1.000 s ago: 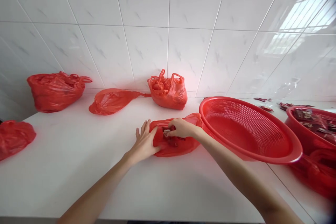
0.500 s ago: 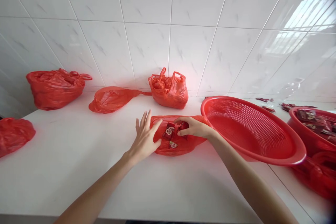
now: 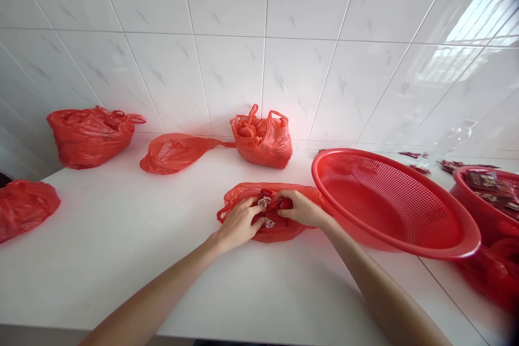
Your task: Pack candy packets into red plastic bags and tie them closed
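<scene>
A small red plastic bag (image 3: pixel 243 193) lies open on the white counter (image 3: pixel 121 248) in front of me, with small red wrapped packets (image 3: pixel 265 200) showing inside. My left hand (image 3: pixel 239 223) rests on the bag's left side, its fingers curled onto the packets. My right hand (image 3: pixel 298 208) is on the bag's right side, fingers closed around red packets. The two hands almost touch over the bag's mouth.
A large red perforated basket (image 3: pixel 405 238) leans just right of the bag. A red basin (image 3: pixel 466 194) with dark packets stands at the far right. More red bags sit along the tiled wall: one (image 3: pixel 263 140) behind, a flat one (image 3: pixel 172 152), a big one (image 3: pixel 87 135), another (image 3: pixel 24 208) at left.
My left hand went from spread open beside the bag to curled onto the packets inside it. The right hand stayed in the bag. The bag's left edge has bunched up.
</scene>
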Motion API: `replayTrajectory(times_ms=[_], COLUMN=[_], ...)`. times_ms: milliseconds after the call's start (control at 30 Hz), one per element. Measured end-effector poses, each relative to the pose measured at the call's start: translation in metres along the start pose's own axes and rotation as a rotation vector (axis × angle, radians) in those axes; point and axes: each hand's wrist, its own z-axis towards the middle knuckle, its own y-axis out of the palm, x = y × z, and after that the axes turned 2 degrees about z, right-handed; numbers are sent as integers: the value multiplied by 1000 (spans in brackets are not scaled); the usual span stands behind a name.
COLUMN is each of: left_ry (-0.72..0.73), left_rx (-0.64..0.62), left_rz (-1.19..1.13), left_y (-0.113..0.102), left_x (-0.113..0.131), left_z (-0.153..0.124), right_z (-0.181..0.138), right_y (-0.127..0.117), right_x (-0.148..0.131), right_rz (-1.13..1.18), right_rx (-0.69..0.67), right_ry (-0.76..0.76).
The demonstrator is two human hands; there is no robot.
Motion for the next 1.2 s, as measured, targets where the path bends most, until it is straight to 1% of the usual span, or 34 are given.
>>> replayTrajectory(times_ms=[133,267,367,433,533,667,767,867,967,1100,1200], left_ry=[-18,-37,-47,-60,-74,-95,-105,-87,-51,1,29], left_rx=[88,194,201,186,178,204,204,200,187,176,188], left_rz=[-92,-276,-403,-441,-442,-442,-460,-472,-423,-307,-326], left_y=[2,-1,-3,-3,-4,-9,-12,-12,-9,-6,-7], left_x=[-4,-4,-5,-6,-8,-9,-10,-11,-9,3,12], left_z=[4,6,6,6,5,3,2,1,1,2,3], right_z=[1,0,-3,-6,-9,-10,-9,-9,-10,-12,-13], right_y=[1,-7,-14,-17,-18,-16,-13,-10,-5,4,9], right_x=[8,16,18,17,15,15,17,16,12,4,-2], right_rz=[11,41,117,180,313,600,748,821,864,895,899], right_rx=[29,104,150,162,181,189,181,159,137,123,94], right_ry=[-3,69,148,189,224,308,354,352,342,321,291])
